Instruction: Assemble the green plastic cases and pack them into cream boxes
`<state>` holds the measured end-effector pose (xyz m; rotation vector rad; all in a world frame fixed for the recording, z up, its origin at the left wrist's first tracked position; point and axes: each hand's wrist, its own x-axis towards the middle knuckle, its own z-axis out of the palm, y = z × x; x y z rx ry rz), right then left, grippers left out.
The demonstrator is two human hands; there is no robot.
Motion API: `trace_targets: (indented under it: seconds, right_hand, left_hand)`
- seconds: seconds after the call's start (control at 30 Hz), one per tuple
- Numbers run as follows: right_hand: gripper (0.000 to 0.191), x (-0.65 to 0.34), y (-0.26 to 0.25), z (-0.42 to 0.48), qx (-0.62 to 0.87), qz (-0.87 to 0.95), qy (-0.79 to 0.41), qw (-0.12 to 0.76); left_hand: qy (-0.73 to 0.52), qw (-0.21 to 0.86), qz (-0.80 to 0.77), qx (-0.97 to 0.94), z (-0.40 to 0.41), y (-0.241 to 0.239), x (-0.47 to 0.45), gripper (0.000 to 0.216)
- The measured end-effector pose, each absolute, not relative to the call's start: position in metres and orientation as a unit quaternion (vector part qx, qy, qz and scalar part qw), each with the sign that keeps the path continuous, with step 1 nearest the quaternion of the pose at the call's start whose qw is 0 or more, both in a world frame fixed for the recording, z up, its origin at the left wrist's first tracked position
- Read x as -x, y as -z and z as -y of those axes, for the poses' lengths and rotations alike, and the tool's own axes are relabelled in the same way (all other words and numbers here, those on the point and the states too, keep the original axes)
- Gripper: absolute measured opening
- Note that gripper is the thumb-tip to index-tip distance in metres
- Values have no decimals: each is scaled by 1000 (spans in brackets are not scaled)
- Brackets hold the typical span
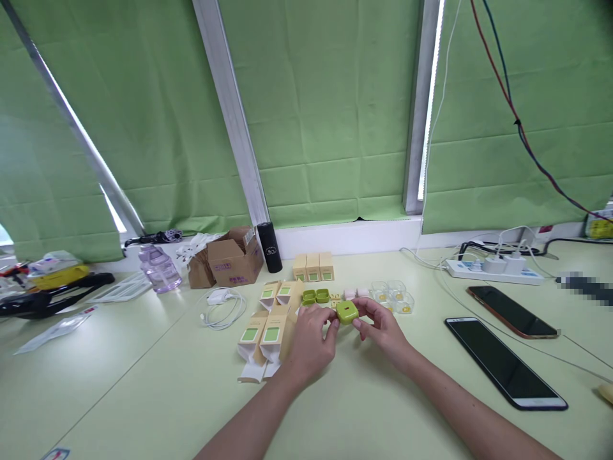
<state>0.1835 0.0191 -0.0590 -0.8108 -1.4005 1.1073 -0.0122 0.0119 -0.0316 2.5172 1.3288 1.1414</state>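
Both left hand (pixel 313 338) and right hand (pixel 385 327) have fingertips (pixel 333 328) closed on what seems a green case (pixel 347 313).

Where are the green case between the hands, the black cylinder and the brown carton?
Green case (pixel 347 313): head view, on its top.
Black cylinder (pixel 269 248): head view, middle of its side.
Brown carton (pixel 237 264): head view, on its front wall.
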Motion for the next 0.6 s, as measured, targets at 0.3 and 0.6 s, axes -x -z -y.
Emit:
trace_targets:
  seconds: [0.3, 0.6]
  right_hand:
    - [47, -185, 52, -16, 285, 525, -583, 551]
    - [45, -179, 62, -21, 308, 568, -536, 543]
  left_hand:
    - [-384, 21, -429, -817, -7, 28, 12, 25]
    - [-366, 38, -349, -862, -4, 29, 8, 60]
